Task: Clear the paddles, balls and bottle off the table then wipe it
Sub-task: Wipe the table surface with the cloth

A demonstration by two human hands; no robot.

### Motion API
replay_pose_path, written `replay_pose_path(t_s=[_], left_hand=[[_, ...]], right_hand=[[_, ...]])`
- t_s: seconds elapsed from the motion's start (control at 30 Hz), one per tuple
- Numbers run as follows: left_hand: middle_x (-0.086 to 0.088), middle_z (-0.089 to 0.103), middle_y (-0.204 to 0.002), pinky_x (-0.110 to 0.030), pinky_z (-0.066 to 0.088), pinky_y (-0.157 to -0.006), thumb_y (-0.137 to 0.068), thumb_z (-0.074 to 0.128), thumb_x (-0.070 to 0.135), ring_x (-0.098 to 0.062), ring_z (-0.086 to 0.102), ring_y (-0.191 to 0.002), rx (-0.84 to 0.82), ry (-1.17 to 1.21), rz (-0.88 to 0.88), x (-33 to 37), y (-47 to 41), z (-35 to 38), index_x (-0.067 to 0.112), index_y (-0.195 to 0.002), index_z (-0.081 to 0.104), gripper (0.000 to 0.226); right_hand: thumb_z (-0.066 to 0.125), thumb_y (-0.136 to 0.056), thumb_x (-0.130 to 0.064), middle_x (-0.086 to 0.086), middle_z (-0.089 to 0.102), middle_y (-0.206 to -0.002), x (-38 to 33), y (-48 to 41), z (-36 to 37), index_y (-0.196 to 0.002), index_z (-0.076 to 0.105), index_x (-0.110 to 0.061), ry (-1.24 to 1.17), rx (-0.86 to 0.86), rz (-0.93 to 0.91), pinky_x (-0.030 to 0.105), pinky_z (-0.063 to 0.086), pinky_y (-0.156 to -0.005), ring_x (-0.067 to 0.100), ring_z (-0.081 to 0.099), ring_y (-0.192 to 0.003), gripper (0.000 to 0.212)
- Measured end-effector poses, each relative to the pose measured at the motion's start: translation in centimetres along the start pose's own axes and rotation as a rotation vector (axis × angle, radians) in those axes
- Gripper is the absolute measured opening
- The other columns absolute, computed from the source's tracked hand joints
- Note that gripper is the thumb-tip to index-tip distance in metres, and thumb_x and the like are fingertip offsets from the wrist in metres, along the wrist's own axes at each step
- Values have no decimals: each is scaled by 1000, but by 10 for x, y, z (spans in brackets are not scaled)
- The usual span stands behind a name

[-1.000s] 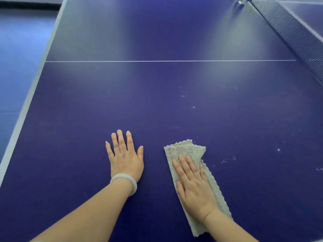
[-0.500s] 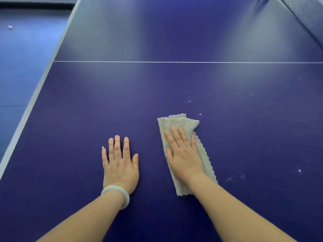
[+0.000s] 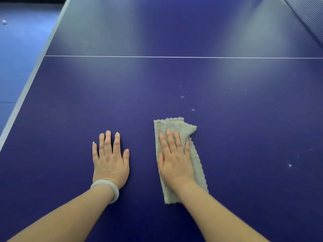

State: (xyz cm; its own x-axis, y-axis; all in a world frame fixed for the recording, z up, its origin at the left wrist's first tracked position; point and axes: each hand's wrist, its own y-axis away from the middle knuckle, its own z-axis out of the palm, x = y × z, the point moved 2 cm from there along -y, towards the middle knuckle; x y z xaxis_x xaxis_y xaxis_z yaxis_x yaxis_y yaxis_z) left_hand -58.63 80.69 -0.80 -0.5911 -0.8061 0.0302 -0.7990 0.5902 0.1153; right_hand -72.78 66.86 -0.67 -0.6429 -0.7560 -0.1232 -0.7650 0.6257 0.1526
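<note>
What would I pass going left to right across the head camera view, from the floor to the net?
A small white object on the floor → left hand → right hand flat on the grey cloth → net.

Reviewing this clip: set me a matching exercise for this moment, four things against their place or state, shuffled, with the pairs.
Things:
1. left hand
2. right hand
3. grey cloth
4. net

Place or state:
a. top right corner of the view
b. flat on the bare table, pale bracelet on its wrist
c. lies on the table, partly under a palm
d. presses flat on the cloth, fingers straight

Pairs: 1-b, 2-d, 3-c, 4-a
</note>
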Motion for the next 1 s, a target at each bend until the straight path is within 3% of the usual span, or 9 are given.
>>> replay_pose_path(t_s=[0.07,0.13,0.2,0.27,0.47,0.8,0.93,1.0], left_hand=[[-8,2,-164,-46,-5,-122,-93,0,51,-23,-9,-151,4,7,-5,0,0,0,17,-157,10,73],[-9,2,-164,-46,-5,-122,-94,3,50,-23,-8,-151,10,10,-10,1,0,-1,16,-157,11,71],[-9,2,-164,-46,-5,-122,-98,10,48,-23,-8,-151,4,7,-10,1,1,0,16,-157,10,67],[-9,1,-164,-46,-6,-122,-99,13,46,-24,-9,-151,-1,2,-9,0,1,1,16,-157,9,65],[-10,3,-164,-47,-4,-122,-101,18,45,-25,-7,-151,21,29,-1,-2,-1,2,15,-157,12,64],[-5,-2,-165,-39,-7,-122,-103,26,42,-20,-8,-151,-36,193,41,-10,10,-2,19,-157,11,61],[-3,-11,-164,-41,-7,-122,-101,13,46,-20,-15,-150,-69,135,175,-17,97,5,21,-157,-3,63],[-5,-6,-164,-45,-2,-123,-99,3,47,-22,-10,-151,-76,71,225,-18,149,11,19,-156,-2,63]], right_hand=[[14,-99,-39,-4,-8,-165,32,-4,-3,-157,-2,-28,23,-10,37,53,-9,-120,18,-13,-151,61],[20,-100,-36,-4,-6,-165,80,7,-5,-157,0,-27,1,21,253,53,-9,-120,18,-8,-152,61],[13,-99,-37,-2,-6,-165,119,35,-6,-157,-1,-26,-53,47,483,54,-5,-121,18,-8,-152,61],[3,-95,-39,-2,-9,-165,123,69,-4,-156,-7,-25,-71,56,600,53,-4,-121,18,-12,-151,64],[1,-93,-38,2,-7,-164,76,97,7,-156,-3,-19,-42,80,572,53,-10,-120,23,-9,-152,66],[20,-101,-34,0,-3,-165,80,96,12,-157,3,-23,-56,114,561,51,-10,-120,21,-7,-152,60],[19,-101,-34,0,-2,-165,80,97,10,-158,4,-23,-57,107,560,52,-8,-121,21,-6,-152,59],[16,-102,-34,0,-4,-165,77,98,8,-158,2,-23,-61,85,577,54,-6,-121,21,-7,-152,59]])
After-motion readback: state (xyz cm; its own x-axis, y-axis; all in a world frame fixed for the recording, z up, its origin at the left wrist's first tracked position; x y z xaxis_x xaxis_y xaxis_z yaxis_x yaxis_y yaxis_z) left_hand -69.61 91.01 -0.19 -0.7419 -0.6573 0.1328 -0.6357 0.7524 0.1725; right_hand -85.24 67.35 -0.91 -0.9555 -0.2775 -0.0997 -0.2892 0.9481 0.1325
